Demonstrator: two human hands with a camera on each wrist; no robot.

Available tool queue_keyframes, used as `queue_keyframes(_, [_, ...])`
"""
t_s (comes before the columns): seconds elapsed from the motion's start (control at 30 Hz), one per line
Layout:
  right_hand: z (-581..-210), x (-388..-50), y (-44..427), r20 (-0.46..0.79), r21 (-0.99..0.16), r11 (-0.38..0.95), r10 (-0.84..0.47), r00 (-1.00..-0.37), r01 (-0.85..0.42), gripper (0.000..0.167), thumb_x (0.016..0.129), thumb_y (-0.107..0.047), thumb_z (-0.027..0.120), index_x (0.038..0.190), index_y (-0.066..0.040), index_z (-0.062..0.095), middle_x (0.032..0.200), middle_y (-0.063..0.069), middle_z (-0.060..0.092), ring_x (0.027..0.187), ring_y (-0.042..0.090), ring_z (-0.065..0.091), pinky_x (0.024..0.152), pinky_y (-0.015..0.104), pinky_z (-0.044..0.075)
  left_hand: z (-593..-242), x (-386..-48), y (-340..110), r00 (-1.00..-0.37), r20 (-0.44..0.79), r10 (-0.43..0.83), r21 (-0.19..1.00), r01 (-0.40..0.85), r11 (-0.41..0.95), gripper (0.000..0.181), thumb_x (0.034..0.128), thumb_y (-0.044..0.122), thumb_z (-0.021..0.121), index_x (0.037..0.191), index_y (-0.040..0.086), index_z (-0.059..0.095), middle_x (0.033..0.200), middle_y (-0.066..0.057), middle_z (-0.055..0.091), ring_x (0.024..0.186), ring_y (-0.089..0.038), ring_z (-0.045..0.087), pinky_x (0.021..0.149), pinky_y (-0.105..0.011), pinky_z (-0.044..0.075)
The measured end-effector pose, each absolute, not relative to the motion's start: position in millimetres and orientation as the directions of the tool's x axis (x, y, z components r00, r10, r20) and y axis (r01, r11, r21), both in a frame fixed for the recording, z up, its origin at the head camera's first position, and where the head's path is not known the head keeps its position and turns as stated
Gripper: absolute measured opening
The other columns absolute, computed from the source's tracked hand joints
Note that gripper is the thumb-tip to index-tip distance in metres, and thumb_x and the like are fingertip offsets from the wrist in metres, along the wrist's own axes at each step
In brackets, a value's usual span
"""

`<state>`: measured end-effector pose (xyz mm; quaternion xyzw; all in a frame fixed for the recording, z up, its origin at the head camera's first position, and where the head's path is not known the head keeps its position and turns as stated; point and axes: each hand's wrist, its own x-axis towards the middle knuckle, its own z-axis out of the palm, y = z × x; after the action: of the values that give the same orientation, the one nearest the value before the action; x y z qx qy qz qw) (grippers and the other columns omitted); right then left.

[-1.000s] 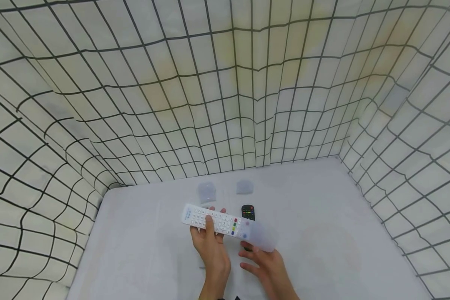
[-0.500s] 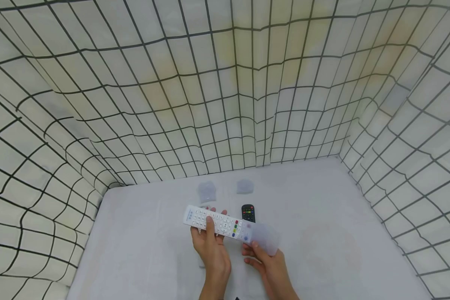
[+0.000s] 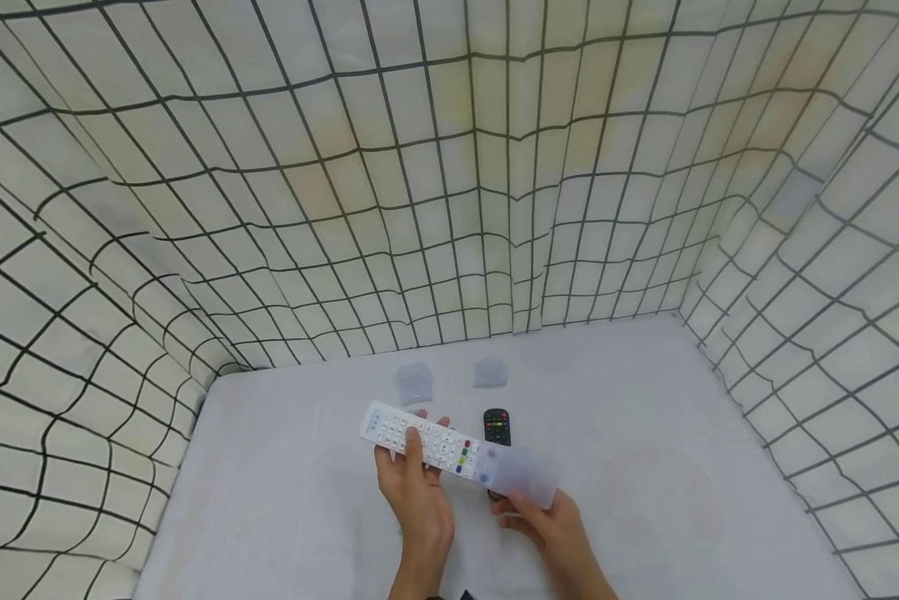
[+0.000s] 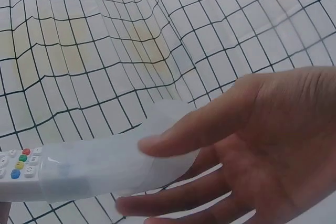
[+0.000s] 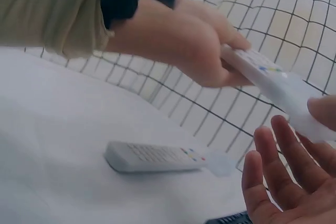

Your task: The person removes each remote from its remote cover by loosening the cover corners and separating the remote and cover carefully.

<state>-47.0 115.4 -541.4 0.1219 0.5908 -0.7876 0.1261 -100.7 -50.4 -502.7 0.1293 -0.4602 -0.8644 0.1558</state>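
My left hand [image 3: 422,504] grips a white remote control [image 3: 397,429], its thumb lying across the buttons. Over the remote's right end is a frosted, translucent sleeve [image 3: 527,477], whose loose part extends beyond it. My right hand [image 3: 554,529] pinches that loose part between thumb and fingers; in the left wrist view its lower fingers are spread. Beyond the sleeve, a black remote [image 3: 497,426] lies on the table, partly covered from view. A second white remote [image 5: 152,157] rests on the table in the right wrist view, a clear sleeve [image 5: 219,164] at its far end.
Two small translucent packets, a left one [image 3: 415,382] and a right one [image 3: 490,372], lie towards the back of the white table [image 3: 644,433]. Grid-patterned cloth walls [image 3: 344,208] enclose the table at the back and both sides.
The white remote has shifted slightly up and left with my left hand. My right hand has moved a little right, its fingers drawn closer together, while keeping hold of the sleeve.
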Motion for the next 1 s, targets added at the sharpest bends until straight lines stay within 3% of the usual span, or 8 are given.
queue_keyframes(0.23, [-538, -47, 130, -0.246, -0.941, -0.226, -0.059, -0.967, 0.253, 0.058, 0.096, -0.008, 0.071, 0.147, 0.001, 0.046, 0.127, 0.009, 0.062, 0.109, 0.026, 0.067, 0.088, 0.041, 0.063, -508, -103, -56, -0.924, -0.070, -0.375, 0.844, 0.146, -0.516, 0.060, 0.1086, 0.028, 0.056, 0.160, 0.018, 0.027, 0.142, -0.019, 0.054, 0.121, -0.032, 0.072, 0.101, -0.038, 0.058])
queue_keyframes(0.37, [-535, -54, 133, -0.263, -0.959, -0.104, -0.016, -0.965, 0.263, 0.051, 0.100, -0.024, 0.070, 0.146, -0.011, 0.055, 0.143, 0.008, 0.057, 0.124, 0.028, 0.057, 0.092, 0.044, 0.061, -509, -102, -54, -0.933, -0.082, -0.350, 0.856, 0.113, -0.504, 0.059, 0.1087, 0.027, 0.057, 0.159, 0.017, 0.028, 0.142, -0.019, 0.056, 0.117, -0.029, 0.074, 0.100, -0.037, 0.059])
queue_keyframes(0.47, [-533, -59, 136, -0.285, -0.958, 0.034, 0.028, -0.958, 0.286, 0.045, 0.099, -0.039, 0.070, 0.139, -0.022, 0.064, 0.150, 0.003, 0.057, 0.138, 0.032, 0.048, 0.105, 0.051, 0.054, -508, -101, -52, -0.941, -0.086, -0.327, 0.870, 0.089, -0.486, 0.057, 0.1090, 0.027, 0.056, 0.158, 0.017, 0.029, 0.141, -0.017, 0.058, 0.117, -0.029, 0.074, 0.099, -0.036, 0.060])
queue_keyframes(0.63, [-532, -63, 138, -0.251, -0.956, 0.140, 0.060, -0.966, 0.257, 0.038, 0.096, -0.044, 0.073, 0.128, -0.024, 0.071, 0.139, -0.002, 0.067, 0.142, 0.029, 0.052, 0.116, 0.062, 0.043, -506, -98, -48, -0.945, -0.079, -0.318, 0.878, 0.085, -0.471, 0.058, 0.1091, 0.026, 0.056, 0.158, 0.016, 0.028, 0.140, -0.019, 0.058, 0.116, -0.029, 0.074, 0.098, -0.036, 0.060])
queue_keyframes(0.87, [-529, -64, 133, -0.271, -0.957, 0.066, 0.138, -0.953, 0.281, 0.030, 0.090, -0.033, 0.081, 0.112, -0.014, 0.076, 0.122, 0.003, 0.074, 0.114, 0.018, 0.062, 0.095, 0.030, 0.051, -505, -98, -47, -0.944, -0.071, -0.323, 0.878, 0.094, -0.469, 0.056, 0.1093, 0.025, 0.056, 0.157, 0.012, 0.030, 0.141, -0.023, 0.057, 0.115, -0.028, 0.075, 0.098, -0.036, 0.060])
queue_keyframes(1.0, [-527, -60, 128, -0.276, -0.955, 0.063, 0.170, -0.946, 0.290, 0.031, 0.091, -0.033, 0.081, 0.110, -0.010, 0.075, 0.121, 0.006, 0.074, 0.106, 0.015, 0.062, 0.088, 0.026, 0.051, -506, -100, -49, -0.940, -0.069, -0.333, 0.877, 0.102, -0.470, 0.056, 0.1097, 0.025, 0.055, 0.157, 0.011, 0.030, 0.142, -0.025, 0.056, 0.115, -0.030, 0.074, 0.097, -0.035, 0.060])
